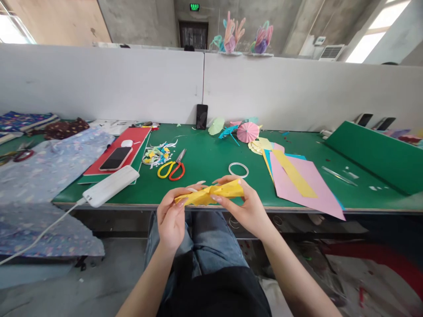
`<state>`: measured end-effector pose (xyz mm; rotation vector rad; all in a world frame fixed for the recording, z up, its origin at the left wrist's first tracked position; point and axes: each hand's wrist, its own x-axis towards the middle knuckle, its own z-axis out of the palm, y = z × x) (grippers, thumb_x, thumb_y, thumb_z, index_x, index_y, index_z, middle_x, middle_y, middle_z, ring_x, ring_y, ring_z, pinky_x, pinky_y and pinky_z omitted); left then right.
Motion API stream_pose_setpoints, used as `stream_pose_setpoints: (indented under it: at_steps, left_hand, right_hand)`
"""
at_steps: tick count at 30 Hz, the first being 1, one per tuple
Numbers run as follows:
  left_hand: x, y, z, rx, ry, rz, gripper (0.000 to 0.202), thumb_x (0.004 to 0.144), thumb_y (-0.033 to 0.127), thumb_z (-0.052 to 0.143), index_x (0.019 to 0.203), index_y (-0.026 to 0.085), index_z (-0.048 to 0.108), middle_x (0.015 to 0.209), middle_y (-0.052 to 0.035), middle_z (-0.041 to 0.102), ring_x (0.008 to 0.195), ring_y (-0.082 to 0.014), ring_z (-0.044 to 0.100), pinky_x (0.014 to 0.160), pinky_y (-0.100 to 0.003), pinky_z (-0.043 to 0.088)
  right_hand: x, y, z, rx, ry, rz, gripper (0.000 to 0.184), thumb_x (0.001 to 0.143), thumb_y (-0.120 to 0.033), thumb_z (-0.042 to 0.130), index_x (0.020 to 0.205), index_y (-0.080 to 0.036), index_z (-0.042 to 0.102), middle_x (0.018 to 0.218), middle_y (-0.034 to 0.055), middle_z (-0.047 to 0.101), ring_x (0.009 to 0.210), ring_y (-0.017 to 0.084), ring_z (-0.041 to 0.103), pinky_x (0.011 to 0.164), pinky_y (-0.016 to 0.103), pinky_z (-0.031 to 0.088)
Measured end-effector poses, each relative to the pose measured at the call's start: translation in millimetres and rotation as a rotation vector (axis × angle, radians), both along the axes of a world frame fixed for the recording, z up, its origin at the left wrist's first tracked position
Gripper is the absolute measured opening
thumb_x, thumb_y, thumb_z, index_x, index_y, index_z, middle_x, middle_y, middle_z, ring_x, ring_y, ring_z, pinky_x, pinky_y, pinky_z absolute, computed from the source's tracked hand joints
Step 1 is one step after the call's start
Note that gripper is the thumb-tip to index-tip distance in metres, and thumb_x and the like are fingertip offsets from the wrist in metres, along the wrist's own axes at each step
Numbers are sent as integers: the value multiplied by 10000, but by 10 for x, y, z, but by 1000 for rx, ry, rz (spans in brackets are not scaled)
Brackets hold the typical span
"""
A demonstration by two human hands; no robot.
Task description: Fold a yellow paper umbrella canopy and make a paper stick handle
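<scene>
A folded piece of yellow paper [206, 194] is stretched between my two hands, just above the table's front edge. My left hand [171, 215] pinches its left end between thumb and fingers. At the other end, my right hand [243, 204] grips it, thumb in front and fingers behind. Beyond my hands lie scissors [176, 167] with one yellow and one red handle. A white ring, apparently a tape roll [238, 170], rests near my right hand. Exactly how the paper is folded cannot be made out.
On the green table [205, 149] are paper scraps [157, 154], paper umbrellas [247, 132] and coloured sheets [300, 185]. A phone [116, 158] lies on a red folder [99, 164]; a white power bank [110, 186] with a cable overhangs the front edge. A white partition [132, 83] closes the back.
</scene>
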<state>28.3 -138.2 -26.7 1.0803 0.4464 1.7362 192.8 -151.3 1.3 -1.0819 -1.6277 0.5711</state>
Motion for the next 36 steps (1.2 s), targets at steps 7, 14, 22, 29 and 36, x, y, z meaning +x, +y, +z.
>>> stream_pose_setpoints:
  at_steps: [7,14,22,29,36]
  left_hand:
    - [13,177,-64,-27,27,60,207,759,186,550,841,158,738,865,-82,728,940,-308,667,948,-513,460]
    - [-48,467,-145,-72,48,55,196,757,202,571,825,134,742,806,-107,722,906,-319,673,937,-504,467]
    - [-215,881,-81,83,245,44,232,837,246,519,885,178,735,874,-100,739,912,-314,670,959,-523,427]
    - [-324,1135,68,46,360,27,238,820,361,611,755,188,762,742,-138,744,799,-318,703,988,-527,392]
    - [-414,1321,37,-17,345,-120,400,741,581,621,649,220,767,608,-118,715,800,-347,700,1034,-538,360]
  right_hand:
    - [74,248,-63,-78,-18,84,203,732,-263,744,918,-216,678,1093,73,641,998,212,628,872,369,522]
    - [80,598,-143,-114,-51,114,196,758,-251,723,938,-208,659,1108,75,637,992,209,636,878,384,530]
    - [129,1022,-89,-174,-51,271,281,787,-236,694,1064,-239,645,1308,100,529,1179,253,542,938,425,499]
    - [107,1299,-132,54,-73,240,213,831,-183,609,1016,-279,651,1271,69,548,1173,267,541,956,488,475]
    - [107,1436,-99,138,25,-43,302,882,-547,445,900,-330,654,883,41,702,882,270,675,855,516,524]
